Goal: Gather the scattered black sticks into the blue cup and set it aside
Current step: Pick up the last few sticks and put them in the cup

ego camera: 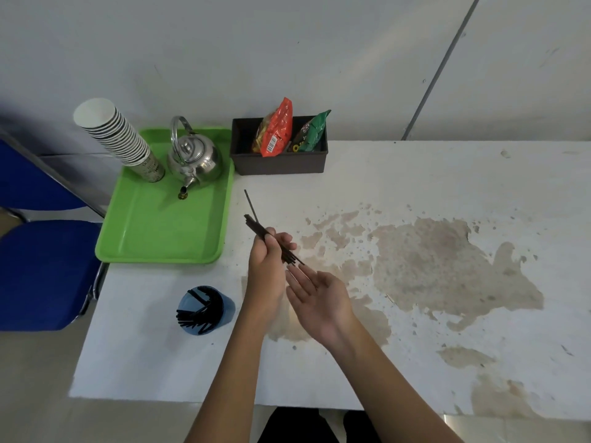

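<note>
Here, near the middle of the frame, my left hand (267, 257) is closed around a bundle of sticks (271, 241), the fingers wrapped about their middle so both ends poke out: one end toward the upper left, the other down toward my right palm. One stick reaches further out than the rest at the upper end. I judge the grip sits mid-length so the bundle stays balanced and cannot fan apart.

My right hand (316, 295) is open, palm up and fingers spread, holding nothing, just beside and below the lower ends of the sticks. It looks placed as a stop, to tap the ends level or catch any that slip, though I cannot tell whether it touches them.

The cup (204, 310) stands at lower left of centre on the table (415, 362), already crowded with sticks leaning around its inside wall. It is near the left hand, so the carry across should be short. I see no loose sticks elsewhere on the table, so this bundle is probably the last; the stained patches on the right could hide one, but none shows.

At upper left the tray (160, 231) holds a kettle (195, 158) and a stack of paper cups (118, 139); a dark box (278, 164) with snack packets sits at upper centre. Those are well apart from the work.
</note>
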Motion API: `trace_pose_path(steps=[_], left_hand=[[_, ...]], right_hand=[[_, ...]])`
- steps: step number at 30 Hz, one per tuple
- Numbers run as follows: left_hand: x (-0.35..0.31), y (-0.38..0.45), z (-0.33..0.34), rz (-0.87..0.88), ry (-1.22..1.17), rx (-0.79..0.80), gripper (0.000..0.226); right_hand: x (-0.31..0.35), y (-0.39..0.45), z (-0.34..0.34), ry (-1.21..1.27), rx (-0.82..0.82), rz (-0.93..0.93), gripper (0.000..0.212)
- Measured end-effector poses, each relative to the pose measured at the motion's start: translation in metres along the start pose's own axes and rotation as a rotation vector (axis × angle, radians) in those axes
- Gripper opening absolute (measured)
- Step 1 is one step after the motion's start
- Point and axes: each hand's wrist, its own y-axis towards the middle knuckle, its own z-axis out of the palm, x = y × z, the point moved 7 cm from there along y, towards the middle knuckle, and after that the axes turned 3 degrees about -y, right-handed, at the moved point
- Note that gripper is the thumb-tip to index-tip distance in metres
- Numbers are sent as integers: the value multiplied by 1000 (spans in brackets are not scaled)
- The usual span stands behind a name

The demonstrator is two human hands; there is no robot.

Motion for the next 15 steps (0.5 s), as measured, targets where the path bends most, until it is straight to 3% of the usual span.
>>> trace_pose_path(steps=[5, 10, 15], left_hand=[[-15, -10, 7, -5, -241, 13, 23], [-27, -18, 10, 5, -345, 67, 26], [-33, -24, 8, -19, -282, 164, 29]], right_hand=[[3, -17, 37, 13, 142, -2, 45], [6, -27, 50, -32, 181, -12, 42], [23, -31, 56, -414, 156, -142, 39]])
